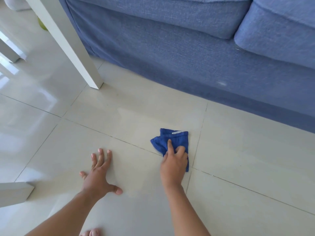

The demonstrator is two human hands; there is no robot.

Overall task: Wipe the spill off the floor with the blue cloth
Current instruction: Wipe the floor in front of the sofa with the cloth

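A crumpled blue cloth (172,139) with a small white label lies on the pale tiled floor (238,150), just right of centre. My right hand (173,162) presses down on its near part, fingers curled into the fabric. My left hand (98,172) lies flat on the tiles to the left, fingers spread, holding nothing. A faint wet sheen shows on the tiles (133,114) beyond the cloth; the spill's outline is hard to make out.
A blue sofa (187,57) runs along the far and right side. A white table leg (80,53) stands at the upper left, another white leg (15,193) at the left edge. My toes (91,233) show at the bottom.
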